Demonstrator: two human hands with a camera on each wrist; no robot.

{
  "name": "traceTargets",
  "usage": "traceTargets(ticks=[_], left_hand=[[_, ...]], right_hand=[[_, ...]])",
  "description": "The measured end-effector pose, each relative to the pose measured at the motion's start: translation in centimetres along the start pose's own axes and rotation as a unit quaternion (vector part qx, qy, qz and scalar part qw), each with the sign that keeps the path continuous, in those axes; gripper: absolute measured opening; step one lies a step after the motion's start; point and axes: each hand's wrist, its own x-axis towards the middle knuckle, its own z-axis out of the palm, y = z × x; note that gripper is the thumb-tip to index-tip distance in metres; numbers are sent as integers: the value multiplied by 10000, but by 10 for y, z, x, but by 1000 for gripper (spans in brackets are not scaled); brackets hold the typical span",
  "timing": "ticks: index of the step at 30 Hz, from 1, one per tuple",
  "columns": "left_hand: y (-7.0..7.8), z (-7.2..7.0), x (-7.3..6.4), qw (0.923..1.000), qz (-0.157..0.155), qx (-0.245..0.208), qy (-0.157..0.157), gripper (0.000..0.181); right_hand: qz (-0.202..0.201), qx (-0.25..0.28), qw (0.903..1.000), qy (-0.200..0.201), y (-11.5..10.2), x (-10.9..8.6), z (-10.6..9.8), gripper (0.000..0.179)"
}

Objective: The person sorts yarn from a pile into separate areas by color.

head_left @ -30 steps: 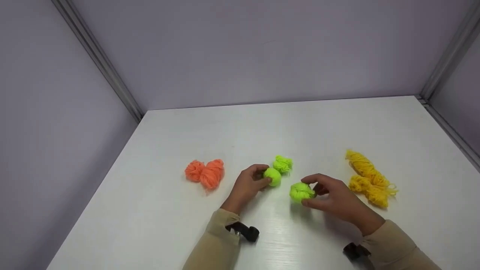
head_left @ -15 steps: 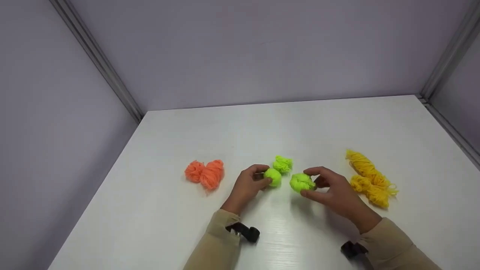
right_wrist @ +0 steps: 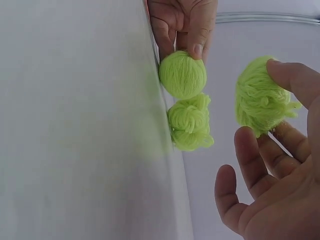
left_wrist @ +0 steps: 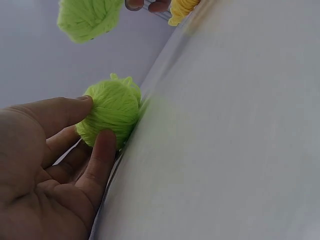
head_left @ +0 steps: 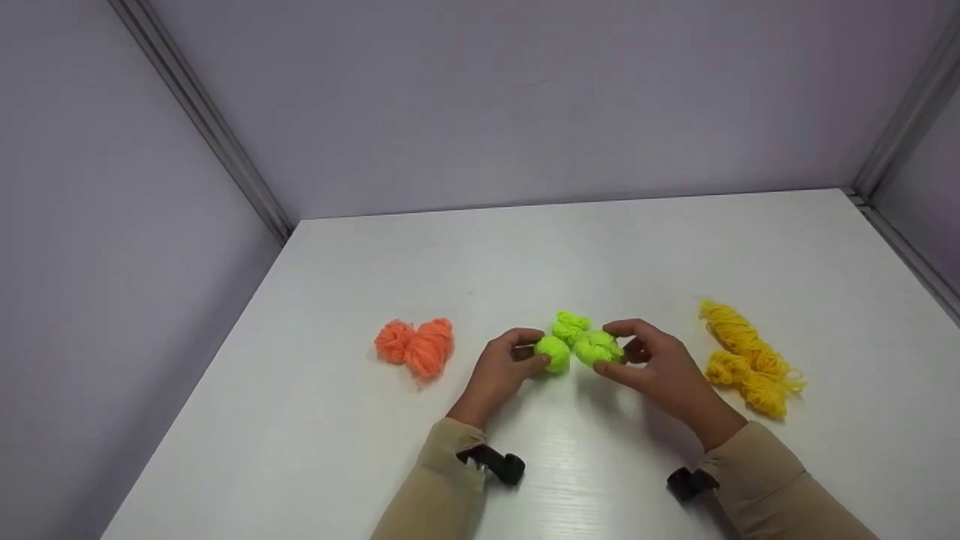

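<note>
My left hand (head_left: 501,375) pinches a smooth, round neon-green ball of yarn (head_left: 553,355) between thumb and fingers, and that ball rests on the white table. My right hand (head_left: 664,375) holds a looser neon-green yarn ball (right_wrist: 262,95) by thumb and fingertips. The right wrist view shows this ball raised off the tabletop, with a loose strand end poking out. A small, lumpy green yarn bundle (right_wrist: 190,122) sits on the table right beside the left hand's ball. From the head view, part of that bundle is hidden behind the raised ball.
Two orange yarn bundles (head_left: 416,347) lie together to the left of the hands. On the right is a pile of yellow yarn skeins (head_left: 752,360). Pale panels with metal frame posts (head_left: 202,112) stand along the table's back and sides.
My right hand has carried its green yarn ball away from me and slightly left, closer to the other two green ones. The left hand has kept its hold in nearly the same place.
</note>
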Motion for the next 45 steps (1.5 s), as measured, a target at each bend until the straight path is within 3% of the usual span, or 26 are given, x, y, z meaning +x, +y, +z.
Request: traceTargets(ticks=[10, 19, 25, 34, 45], left_hand=[[2, 1, -2, 9998, -34, -10, -218, 35], [1, 3, -3, 9986, 62, 19, -523, 34], [-1, 3, -4, 9983, 189, 46, -550, 35], [1, 2, -2, 9990, 108, -119, -418, 34], [1, 3, -3, 9994, -4, 175, -285, 35]], right_hand=[[466, 59, 9981, -394, 16, 10, 1, 60], [786, -313, 9931, -812, 26, 11, 4, 61], [738, -335, 9937, -773, 27, 10, 4, 58], [804, 60, 9966, -177, 28, 11, 2, 32], [717, 209, 9962, -438, 30, 10, 3, 37]])
